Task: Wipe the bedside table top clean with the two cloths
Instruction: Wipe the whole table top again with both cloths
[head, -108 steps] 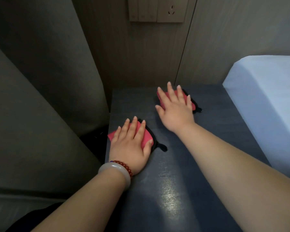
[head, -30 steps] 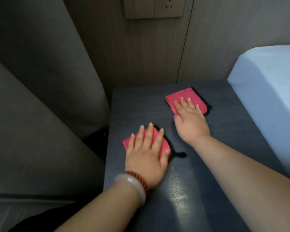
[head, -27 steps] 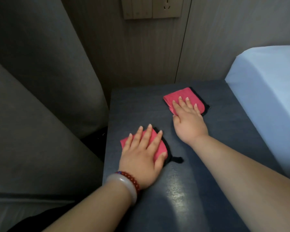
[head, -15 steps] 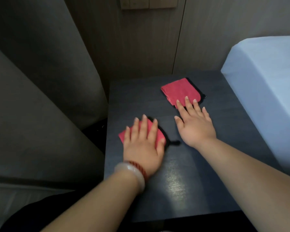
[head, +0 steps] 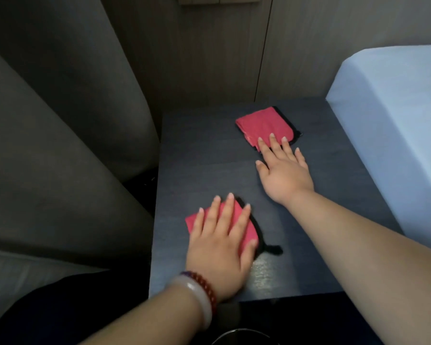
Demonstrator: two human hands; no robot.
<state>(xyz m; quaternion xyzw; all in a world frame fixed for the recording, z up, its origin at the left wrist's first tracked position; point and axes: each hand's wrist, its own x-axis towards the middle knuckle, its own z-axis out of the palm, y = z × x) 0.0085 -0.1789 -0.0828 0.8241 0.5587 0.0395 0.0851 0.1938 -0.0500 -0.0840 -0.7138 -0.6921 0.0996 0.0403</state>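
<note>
Head view: left hand point(head: 222, 247) lies flat, fingers straight and spread, pressing the near red cloth point(head: 244, 230) onto the dark bedside table point(head: 197, 158) at its near-left part. Right hand point(head: 284, 173) is flat and open too, only its fingertips point(head: 271, 138) on the near edge of the far red cloth point(head: 264, 124), far-centre. White bed point(head: 396, 125) just right of the table, bracelets point(head: 199, 295) on left wrist.

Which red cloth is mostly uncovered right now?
The far cloth, toward the bed: only fingertips of the right hand reach its near edge. The near cloth lies mostly under the left hand.
</note>
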